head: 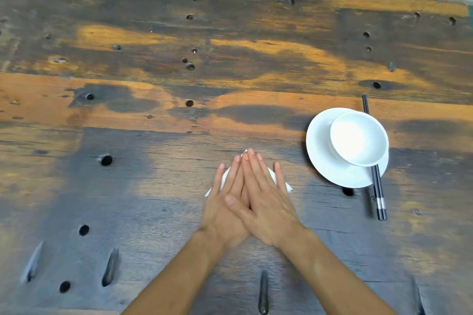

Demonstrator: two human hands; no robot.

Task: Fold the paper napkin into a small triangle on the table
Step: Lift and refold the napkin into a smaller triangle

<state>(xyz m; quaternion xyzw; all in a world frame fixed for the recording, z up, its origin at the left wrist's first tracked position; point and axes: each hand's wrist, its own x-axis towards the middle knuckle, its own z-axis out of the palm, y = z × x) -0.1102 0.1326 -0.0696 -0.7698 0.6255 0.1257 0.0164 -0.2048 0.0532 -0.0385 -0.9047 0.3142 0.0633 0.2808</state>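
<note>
Head view: the white paper napkin (273,177) is seen as a triangle on the table (153,79) — mostly covered by the left hand (225,202) and right hand (266,202), pressed flat, fingers extended, overlapping, nothing gripped. Bare scarred wood lies leftward; a bowl (358,138), plate (320,151) and chopsticks (378,194) sit right.

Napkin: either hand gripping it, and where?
No grip. Both hands, left and right, lie flat and overlapping on the napkin, pressing its middle onto the table; only its edges show.
</note>
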